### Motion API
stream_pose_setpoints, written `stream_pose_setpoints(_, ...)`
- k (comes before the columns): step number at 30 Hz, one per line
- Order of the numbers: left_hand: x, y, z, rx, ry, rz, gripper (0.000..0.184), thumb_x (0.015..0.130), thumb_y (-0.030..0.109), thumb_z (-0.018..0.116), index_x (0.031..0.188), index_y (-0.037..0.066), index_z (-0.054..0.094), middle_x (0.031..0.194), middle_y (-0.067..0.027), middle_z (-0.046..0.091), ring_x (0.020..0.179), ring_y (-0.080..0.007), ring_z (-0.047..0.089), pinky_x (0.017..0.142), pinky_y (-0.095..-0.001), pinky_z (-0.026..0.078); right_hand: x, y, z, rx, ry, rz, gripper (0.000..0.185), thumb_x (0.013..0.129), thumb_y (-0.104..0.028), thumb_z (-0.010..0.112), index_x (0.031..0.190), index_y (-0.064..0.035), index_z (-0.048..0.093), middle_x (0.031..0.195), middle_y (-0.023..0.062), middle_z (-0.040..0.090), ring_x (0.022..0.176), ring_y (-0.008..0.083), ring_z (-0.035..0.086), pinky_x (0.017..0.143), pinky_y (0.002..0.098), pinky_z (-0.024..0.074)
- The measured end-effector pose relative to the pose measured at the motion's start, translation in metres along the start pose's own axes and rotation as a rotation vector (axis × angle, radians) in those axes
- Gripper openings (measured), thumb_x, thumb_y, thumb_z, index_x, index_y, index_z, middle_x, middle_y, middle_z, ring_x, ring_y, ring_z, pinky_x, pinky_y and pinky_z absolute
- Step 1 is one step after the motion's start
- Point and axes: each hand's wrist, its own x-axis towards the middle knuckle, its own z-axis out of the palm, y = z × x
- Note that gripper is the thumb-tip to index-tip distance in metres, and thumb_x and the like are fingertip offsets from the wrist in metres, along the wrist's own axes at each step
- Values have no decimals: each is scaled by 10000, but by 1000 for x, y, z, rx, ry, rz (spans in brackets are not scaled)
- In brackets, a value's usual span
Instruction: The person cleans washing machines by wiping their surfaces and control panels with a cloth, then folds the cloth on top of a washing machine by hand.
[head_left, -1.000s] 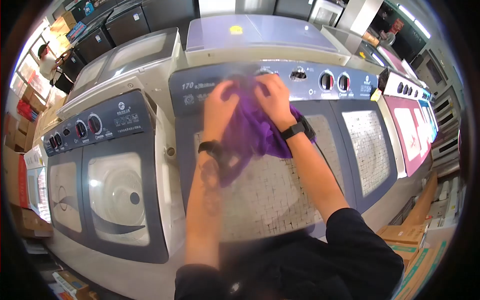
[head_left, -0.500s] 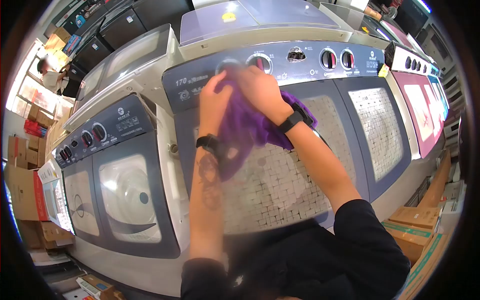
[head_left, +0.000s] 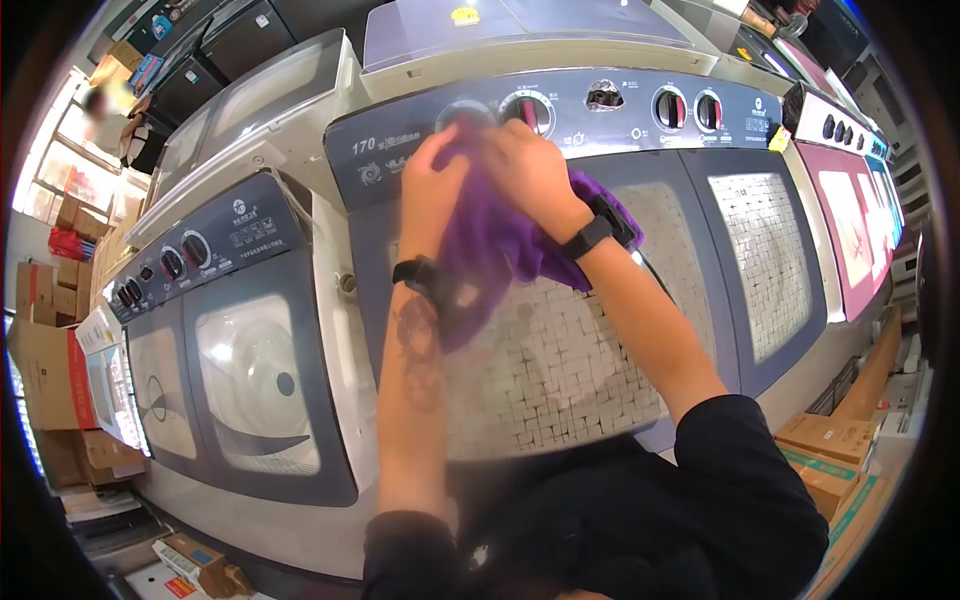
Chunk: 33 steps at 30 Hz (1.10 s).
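Observation:
A purple cloth (head_left: 500,235) hangs bunched between my two hands over the washing machine (head_left: 570,390). My left hand (head_left: 435,190) grips the cloth's left part, fingers curled near the machine's control panel (head_left: 400,145). Close beside it, my right hand (head_left: 530,175) is closed on the upper part of the cloth. Both sets of fingertips are at the leftmost knob (head_left: 465,115), which is blurred and partly covered. Just right of there, the second knob (head_left: 528,112) shows a red strip. The cloth's lower folds lie across the patterned lid.
A smaller twin-tub washer (head_left: 250,370) stands at left, and a pink-lidded one (head_left: 845,220) at right. Behind is another machine with a pale purple lid (head_left: 600,30). Cardboard boxes (head_left: 830,450) are stacked at lower right and along the left. A person (head_left: 130,130) stands far left.
The view has shifted slightly. My hands stay together with the cloth at the leftmost knob, the right hand a little lower against the panel. The cloth has barely changed shape.

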Motion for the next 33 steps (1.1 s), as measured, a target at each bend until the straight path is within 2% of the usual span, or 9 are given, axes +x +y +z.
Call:
stream_pose_setpoints(4, -2, 5, 1, 7, -11, -33, 443, 825, 58, 616, 1263, -5, 629, 1125, -77, 663, 994, -133, 596, 899, -260, 468, -4, -2, 0, 59, 57, -5, 171, 867, -128, 605, 1015, -100, 686, 893, 102, 624, 771, 331, 641, 650, 440, 527)
stream_pose_setpoints(7, -1, 1, 1, -61, -13, 6, 436, 833, 51, 611, 1266, -2, 629, 1116, -73, 658, 986, -136, 595, 891, -262, 469, 4, -2, 3, 46, 101, -19, 184, 853, -134, 617, 1024, -111, 681, 869, 97, 618, 767, 332, 640, 650, 440, 527)
stream_pose_setpoints(9, -2, 5, 1, -83, -28, -29, 438, 827, 69, 612, 1260, 6, 629, 1160, -110, 667, 1022, -178, 611, 922, -293, 475, 6, -3, 4, 36, 98, -16, 185, 850, -138, 620, 1025, -115, 677, 871, 98, 619, 769, 333, 641, 652, 440, 528)
stream_pose_setpoints(15, -3, 8, 0, -8, -23, -38, 461, 812, 69, 619, 1269, 4, 623, 1222, -122, 663, 1075, -202, 613, 956, -308, 467, -12, -5, -2, -99, -103, 23, 150, 864, -142, 611, 995, -102, 673, 924, 113, 633, 783, 336, 649, 652, 446, 532)
stream_pose_setpoints(18, -2, 5, -1, -80, -39, -109, 463, 811, 68, 613, 1271, 13, 624, 1217, -123, 664, 1085, -208, 611, 959, -313, 467, -13, -9, -4, -19, 10, 83, 180, 858, -121, 604, 1021, -103, 678, 933, 107, 637, 798, 329, 654, 670, 447, 537)
stream_pose_setpoints(21, -2, 9, -2, -23, -36, -118, 467, 816, 65, 602, 1281, 31, 624, 1213, -121, 662, 1075, -203, 612, 940, -310, 475, -2, -2, 7, 113, 218, 35, 224, 850, -94, 595, 1057, -101, 679, 970, 96, 638, 840, 312, 658, 690, 442, 541)
stream_pose_setpoints(25, -2, 7, -2, -77, -50, -71, 465, 822, 68, 590, 1285, 42, 626, 1195, -105, 663, 1022, -173, 614, 887, -297, 487, 1, -8, 4, 19, 119, -14, 274, 840, -83, 597, 1101, -100, 678, 1014, 81, 629, 883, 290, 651, 674, 426, 541)
stream_pose_setpoints(28, -2, 9, -2, -69, -45, -176, 464, 824, 68, 590, 1285, 47, 627, 1182, -96, 661, 1003, -170, 611, 874, -292, 486, 1, -11, -1, -5, 40, 13, 268, 840, -90, 600, 1095, -106, 682, 984, 81, 625, 860, 287, 649, 673, 422, 542)
stream_pose_setpoints(33, 1, 0, 1, -100, -3, -67, 411, 823, 75, 597, 1229, 44, 651, 1134, -94, 665, 994, -177, 609, 876, -295, 484, -10, -6, -3, -4, -15, -8, 249, 836, -91, 602, 1072, -95, 679, 955, 83, 616, 849, 291, 642, 684, 421, 544)
